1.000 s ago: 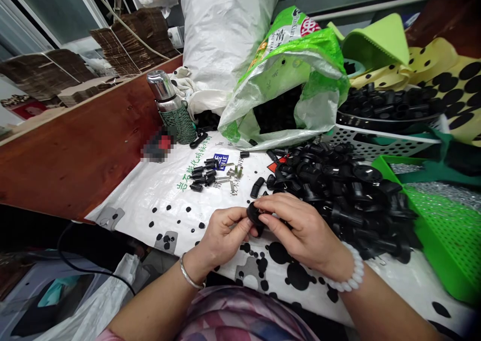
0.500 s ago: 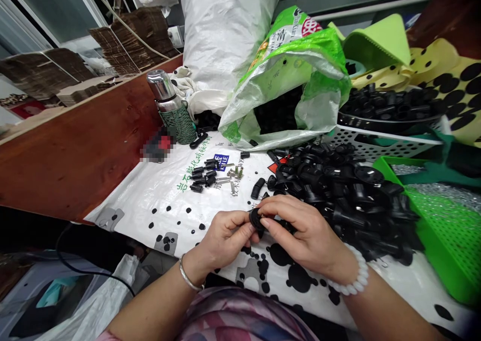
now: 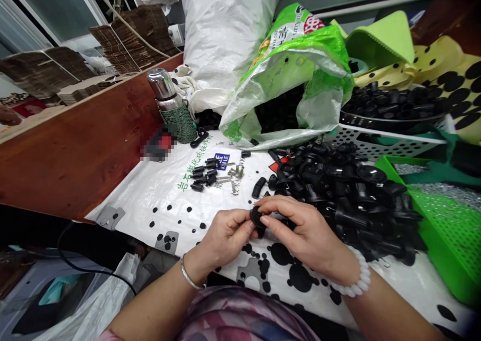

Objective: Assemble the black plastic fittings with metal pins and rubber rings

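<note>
Between my fingertips is a small round black plastic part [image 3: 257, 217], partly hidden by the fingers. My left hand [image 3: 230, 230] pinches it from the left, thumb and forefinger closed on its rim. On its other side, my right hand [image 3: 300, 230] grips it with thumb and fingers. A heap of black plastic parts [image 3: 338, 185] lies just beyond and to the right of my right hand. Farther off, several small black sleeves [image 3: 205, 174] and thin metal strips [image 3: 233, 180] are on the white sheet [image 3: 143, 195]. One short black tube [image 3: 259, 187] lies close above my fingers.
A green perforated tray [image 3: 447, 250] with shiny metal bits borders the heap at right. Behind stand an open green-and-white bag [image 3: 319, 100] and a round pan [image 3: 394, 120] of black parts. A flask [image 3: 175, 108] stands by the wooden board [image 3: 93, 145] at left.
Both hands stay in nearly the same place on the round black part, which appears turned slightly between the fingers. The view has shifted very little.
</note>
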`<action>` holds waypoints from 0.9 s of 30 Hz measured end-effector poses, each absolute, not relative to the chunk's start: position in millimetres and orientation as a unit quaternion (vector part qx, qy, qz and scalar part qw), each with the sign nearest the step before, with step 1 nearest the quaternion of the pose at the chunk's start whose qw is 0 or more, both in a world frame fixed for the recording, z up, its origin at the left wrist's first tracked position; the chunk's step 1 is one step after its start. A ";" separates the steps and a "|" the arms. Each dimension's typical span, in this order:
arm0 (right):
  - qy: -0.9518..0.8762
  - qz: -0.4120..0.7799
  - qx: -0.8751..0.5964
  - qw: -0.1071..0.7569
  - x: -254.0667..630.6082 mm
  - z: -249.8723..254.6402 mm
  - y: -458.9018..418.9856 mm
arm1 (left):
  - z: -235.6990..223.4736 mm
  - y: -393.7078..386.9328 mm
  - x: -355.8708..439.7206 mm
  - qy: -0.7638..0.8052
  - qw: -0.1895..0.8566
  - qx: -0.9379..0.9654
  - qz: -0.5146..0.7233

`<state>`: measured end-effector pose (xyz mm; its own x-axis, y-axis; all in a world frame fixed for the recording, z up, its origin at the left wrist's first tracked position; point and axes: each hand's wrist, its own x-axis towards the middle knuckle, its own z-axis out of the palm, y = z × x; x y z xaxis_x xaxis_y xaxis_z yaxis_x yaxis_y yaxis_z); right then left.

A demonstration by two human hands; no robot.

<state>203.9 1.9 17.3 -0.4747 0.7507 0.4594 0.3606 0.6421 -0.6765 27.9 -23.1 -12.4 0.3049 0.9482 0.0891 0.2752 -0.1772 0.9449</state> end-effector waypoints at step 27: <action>-0.799 0.246 -0.351 0.421 201.8 10.8 -0.1 | -3.1 -19.8 32.4 0.461 0.522 0.601 0.392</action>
<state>201.8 -0.1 10.8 -0.3985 0.7688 0.5002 0.3542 0.6321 -0.6892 32.4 -19.8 -3.1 0.2676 0.9635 -0.0112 0.1454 -0.0289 0.9890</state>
